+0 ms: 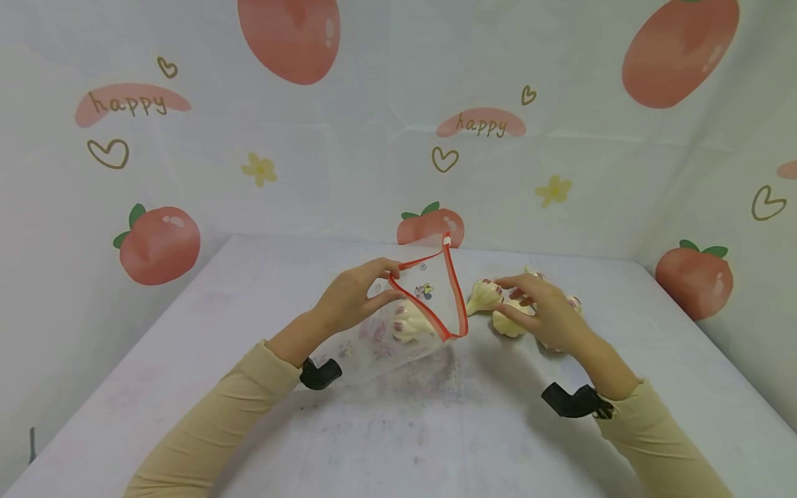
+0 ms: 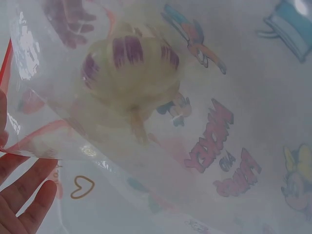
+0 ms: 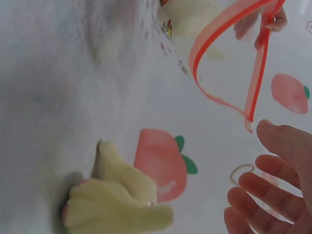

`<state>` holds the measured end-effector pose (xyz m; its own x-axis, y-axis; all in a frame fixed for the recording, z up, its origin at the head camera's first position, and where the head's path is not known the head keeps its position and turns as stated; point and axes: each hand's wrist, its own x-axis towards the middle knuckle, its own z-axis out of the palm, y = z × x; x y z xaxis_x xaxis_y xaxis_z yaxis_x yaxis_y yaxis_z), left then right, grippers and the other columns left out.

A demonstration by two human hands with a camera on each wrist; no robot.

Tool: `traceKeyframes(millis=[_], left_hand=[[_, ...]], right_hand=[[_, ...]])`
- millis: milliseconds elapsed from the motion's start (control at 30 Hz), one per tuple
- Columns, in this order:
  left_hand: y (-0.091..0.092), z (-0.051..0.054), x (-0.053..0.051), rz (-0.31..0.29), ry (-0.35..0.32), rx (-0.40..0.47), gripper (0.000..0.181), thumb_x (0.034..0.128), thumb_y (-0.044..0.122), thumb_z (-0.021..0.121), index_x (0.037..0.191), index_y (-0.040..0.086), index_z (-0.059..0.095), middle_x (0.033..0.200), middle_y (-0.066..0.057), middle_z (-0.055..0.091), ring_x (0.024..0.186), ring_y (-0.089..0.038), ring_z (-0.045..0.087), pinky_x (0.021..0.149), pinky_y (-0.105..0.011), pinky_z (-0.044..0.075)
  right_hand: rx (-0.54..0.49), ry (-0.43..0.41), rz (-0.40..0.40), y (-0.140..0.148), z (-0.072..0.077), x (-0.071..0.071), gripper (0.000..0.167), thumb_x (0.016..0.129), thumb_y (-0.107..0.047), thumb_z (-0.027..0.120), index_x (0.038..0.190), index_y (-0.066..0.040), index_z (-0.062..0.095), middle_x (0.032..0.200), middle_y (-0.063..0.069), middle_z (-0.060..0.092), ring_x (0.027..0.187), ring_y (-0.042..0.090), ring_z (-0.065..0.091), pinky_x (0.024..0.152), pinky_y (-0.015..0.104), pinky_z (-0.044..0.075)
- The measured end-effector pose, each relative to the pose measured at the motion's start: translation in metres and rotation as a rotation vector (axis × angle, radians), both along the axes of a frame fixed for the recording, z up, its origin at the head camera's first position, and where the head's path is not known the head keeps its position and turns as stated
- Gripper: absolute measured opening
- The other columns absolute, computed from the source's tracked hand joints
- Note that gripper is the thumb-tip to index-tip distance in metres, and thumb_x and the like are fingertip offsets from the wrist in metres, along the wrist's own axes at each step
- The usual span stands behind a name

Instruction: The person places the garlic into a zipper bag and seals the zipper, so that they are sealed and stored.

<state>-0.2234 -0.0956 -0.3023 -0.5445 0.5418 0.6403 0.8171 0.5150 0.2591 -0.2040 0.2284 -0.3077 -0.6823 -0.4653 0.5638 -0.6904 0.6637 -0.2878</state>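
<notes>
A translucent zip bag [image 1: 367,360] with a red edge and cartoon prints lies tilted on the table, its mouth spread toward the right. Inside it a garlic bulb [image 1: 407,322] with purple streaks shows through the plastic, also in the left wrist view [image 2: 129,73]. My left hand [image 1: 349,296] pinches the bag's red rim between thumb and fingers. My right hand [image 1: 551,311] hovers over several loose garlic bulbs [image 1: 510,323], fingers apart and loosely bent. One bulb [image 1: 483,297] is close to its fingertips. In the right wrist view this hand [image 3: 278,183] holds nothing.
The loose bulbs sit together on the pale table [image 1: 398,436], right of the bag; part of the group is behind my right hand. A white backdrop [image 1: 361,138] printed with fruit, hearts and flowers rises behind and at both sides.
</notes>
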Motion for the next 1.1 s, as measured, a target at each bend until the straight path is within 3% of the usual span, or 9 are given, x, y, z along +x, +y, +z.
traceKeyframes(millis=[267, 433, 733, 1100], left_hand=[[0.0, 0.001, 0.001, 0.0, -0.008, -0.016, 0.033, 0.0818, 0.02, 0.072, 0.105, 0.005, 0.054, 0.098, -0.007, 0.065, 0.095, -0.023, 0.069, 0.064, -0.029, 0.051], [0.0, 0.001, 0.001, -0.003, -0.006, -0.017, 0.033, 0.0817, 0.02, 0.072, 0.105, 0.005, 0.054, 0.099, -0.008, 0.066, 0.094, -0.023, 0.069, 0.064, -0.03, 0.052], [0.0, -0.001, 0.001, -0.01, -0.005, -0.016, 0.033, 0.0812, 0.02, 0.072, 0.105, 0.005, 0.054, 0.099, -0.006, 0.065, 0.094, -0.023, 0.069, 0.062, -0.031, 0.051], [0.0, -0.001, 0.001, -0.009, 0.002, -0.02, 0.033, 0.0812, 0.02, 0.072, 0.104, 0.005, 0.054, 0.099, -0.007, 0.066, 0.094, -0.022, 0.069, 0.063, -0.028, 0.051]], right_hand=[[0.009, -0.052, -0.055, 0.016, -0.005, -0.003, 0.038, 0.075, -0.003, 0.075, 0.11, 0.002, 0.061, 0.101, 0.013, 0.066, 0.082, 0.026, 0.064, 0.067, 0.037, 0.056], [0.018, -0.092, -0.065, 0.023, -0.008, -0.005, 0.04, 0.075, -0.007, 0.076, 0.111, 0.002, 0.06, 0.104, 0.015, 0.065, 0.084, 0.029, 0.063, 0.068, 0.031, 0.056], [0.07, -0.244, -0.108, 0.031, -0.017, -0.009, 0.05, 0.076, -0.014, 0.077, 0.118, 0.003, 0.058, 0.119, 0.021, 0.06, 0.093, 0.031, 0.061, 0.074, 0.041, 0.054], [0.101, -0.275, -0.116, 0.032, -0.025, -0.013, 0.049, 0.074, -0.015, 0.079, 0.115, 0.003, 0.058, 0.115, 0.022, 0.059, 0.093, 0.033, 0.061, 0.078, 0.048, 0.052]])
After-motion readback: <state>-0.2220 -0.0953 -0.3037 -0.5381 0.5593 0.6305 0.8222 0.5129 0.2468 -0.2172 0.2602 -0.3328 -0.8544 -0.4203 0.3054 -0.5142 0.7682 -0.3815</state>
